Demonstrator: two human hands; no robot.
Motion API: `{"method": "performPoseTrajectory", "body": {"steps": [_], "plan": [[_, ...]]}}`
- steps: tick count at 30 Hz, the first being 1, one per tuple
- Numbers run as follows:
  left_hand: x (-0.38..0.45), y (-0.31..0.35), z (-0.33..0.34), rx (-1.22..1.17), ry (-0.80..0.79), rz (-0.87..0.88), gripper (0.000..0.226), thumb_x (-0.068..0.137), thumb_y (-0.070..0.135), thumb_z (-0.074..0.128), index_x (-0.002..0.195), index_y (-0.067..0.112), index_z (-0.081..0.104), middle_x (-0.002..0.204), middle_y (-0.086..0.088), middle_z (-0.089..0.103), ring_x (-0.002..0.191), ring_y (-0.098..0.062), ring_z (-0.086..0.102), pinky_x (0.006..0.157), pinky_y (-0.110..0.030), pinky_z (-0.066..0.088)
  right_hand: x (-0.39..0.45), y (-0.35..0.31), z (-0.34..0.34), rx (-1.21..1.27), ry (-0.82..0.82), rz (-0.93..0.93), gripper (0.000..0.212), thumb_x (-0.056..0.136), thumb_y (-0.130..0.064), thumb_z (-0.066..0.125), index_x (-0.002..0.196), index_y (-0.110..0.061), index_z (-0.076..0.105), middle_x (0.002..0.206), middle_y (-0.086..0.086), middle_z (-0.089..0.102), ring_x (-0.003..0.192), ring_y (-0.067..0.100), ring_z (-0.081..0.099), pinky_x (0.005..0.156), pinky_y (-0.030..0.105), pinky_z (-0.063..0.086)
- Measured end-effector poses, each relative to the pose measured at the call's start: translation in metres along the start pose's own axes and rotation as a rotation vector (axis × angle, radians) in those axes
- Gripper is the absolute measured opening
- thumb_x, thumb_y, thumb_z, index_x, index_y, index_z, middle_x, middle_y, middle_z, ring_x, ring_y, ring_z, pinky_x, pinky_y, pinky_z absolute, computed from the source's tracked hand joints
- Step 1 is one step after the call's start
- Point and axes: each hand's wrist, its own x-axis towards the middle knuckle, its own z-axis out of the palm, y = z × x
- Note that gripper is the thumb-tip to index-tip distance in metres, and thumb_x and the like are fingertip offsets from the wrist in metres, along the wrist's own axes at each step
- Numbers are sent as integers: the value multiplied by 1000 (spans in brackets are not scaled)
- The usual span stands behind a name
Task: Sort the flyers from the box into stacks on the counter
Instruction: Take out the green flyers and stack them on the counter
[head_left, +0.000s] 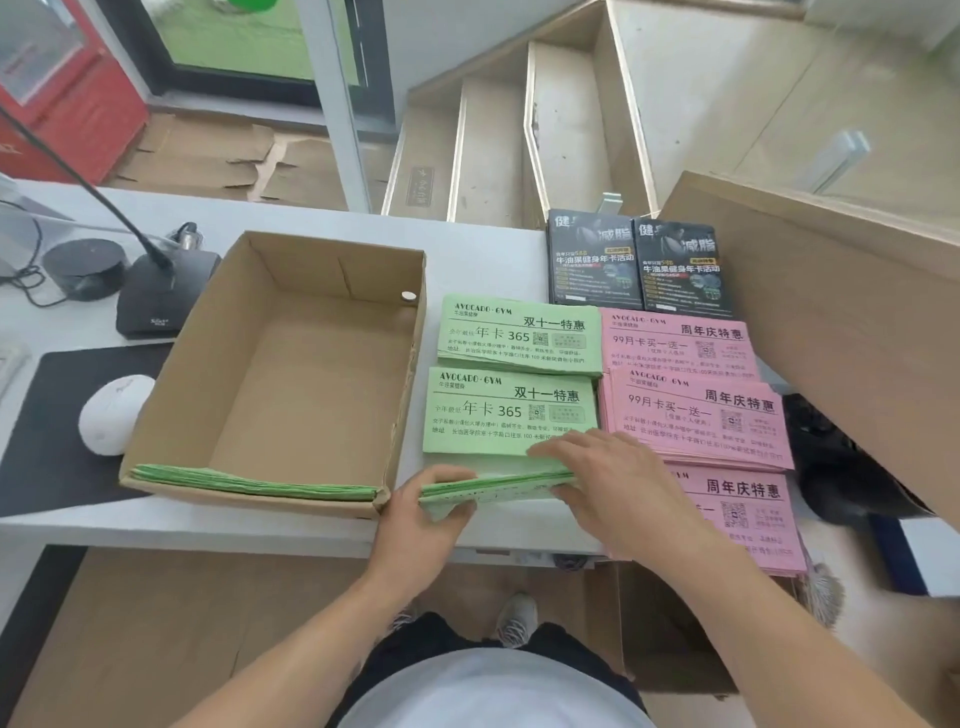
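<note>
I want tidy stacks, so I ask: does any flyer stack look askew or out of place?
Yes. The middle pink flyer stack lies rotated, overlapping the pink stack behind it. The green stacks lie straight.

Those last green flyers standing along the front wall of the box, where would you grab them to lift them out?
Pinch the green flyers' upturned long edge from above, near the middle, thumb on the open inside of the cardboard box. They stand on edge against its near wall, so only that top edge and the inner face are reachable.
</note>
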Motion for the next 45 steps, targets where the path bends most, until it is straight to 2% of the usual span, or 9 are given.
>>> {"method": "performPoseTrajectory", "body": {"steps": [5, 9, 14, 21, 23, 26, 30, 36, 45], "plan": [[-3, -3, 8, -108, 25, -65, 14, 90, 18, 75, 99, 28, 70, 90, 3, 75, 80, -17, 61, 81, -30, 42, -23, 49, 4, 135, -11, 239, 26, 98, -35, 63, 123, -40, 60, 121, -20, 64, 111, 8, 54, 94, 31, 46], [-8, 13, 15, -154, 111, -13, 22, 95, 15, 69, 109, 30, 65, 102, 24, 72, 102, 3, 65, 83, -9, 47, -23, 58, 12, 598, 75, 336, 12, 100, -26, 62, 103, -38, 63, 101, -23, 69, 95, 2, 65, 71, 23, 50], [6, 53, 17, 108, 178, 172, 38, 105, 20, 50, 142, 26, 40, 126, 19, 63, 111, -1, 61, 84, -12, 48, 9, 60, 1, 844, 203, 434, 27, 98, -26, 65, 121, -33, 52, 105, -13, 70, 88, 6, 70, 63, 27, 56], [66, 77, 13, 648, 74, 68, 103, 91, -6, 46, 156, 30, -25, 148, -7, 39, 102, -25, 55, 79, -36, 44, 65, 51, 5, 655, 195, 462, 57, 96, -17, 64, 149, -23, 43, 115, -5, 66, 106, 22, 66, 89, 41, 56], [69, 75, 14, 713, 23, 36, 107, 89, -6, 49, 155, 28, -28, 157, -13, 20, 116, -32, 51, 89, -38, 45, 68, 50, 9, 380, 199, 452, 62, 95, -21, 63, 152, -23, 39, 129, 3, 59, 111, 28, 63, 89, 43, 54], [67, 67, 13, 736, -60, -15, 111, 89, 4, 58, 155, 28, -28, 166, -9, -20, 153, -37, 7, 120, -45, 23, 64, 53, 11, 155, 183, 427, 59, 93, -30, 66, 147, -30, 43, 129, 1, 48, 108, 24, 58, 85, 40, 51], [69, 62, 11, 819, -184, -113, 138, 75, 19, 87, 156, 31, -24, 160, -7, -38, 155, -33, -9, 120, -47, 23, 58, 56, 17, 72, 59, 169, 68, 81, -52, 75, 142, -39, 48, 153, -3, 39, 143, 20, 31, 119, 39, 23], [75, 60, 12, 951, -198, -90, 110, 84, -5, 62, 161, 26, -10, 163, -10, -30, 153, -37, 5, 117, -43, 31, 63, 57, 35, -35, -64, 8, 105, 65, -58, 86, 149, -34, 28, 170, 5, -7, 155, 24, -17, 125, 48, -13], [78, 63, 13, 950, -133, -52, 99, 86, -12, 51, 162, 23, -3, 167, -11, -12, 150, -37, 20, 114, -40, 34, 69, 55, 27, -134, -43, -1, 95, 72, -49, 81, 149, -28, 29, 155, 4, 31, 155, 28, 8, 126, 51, -8]]}}
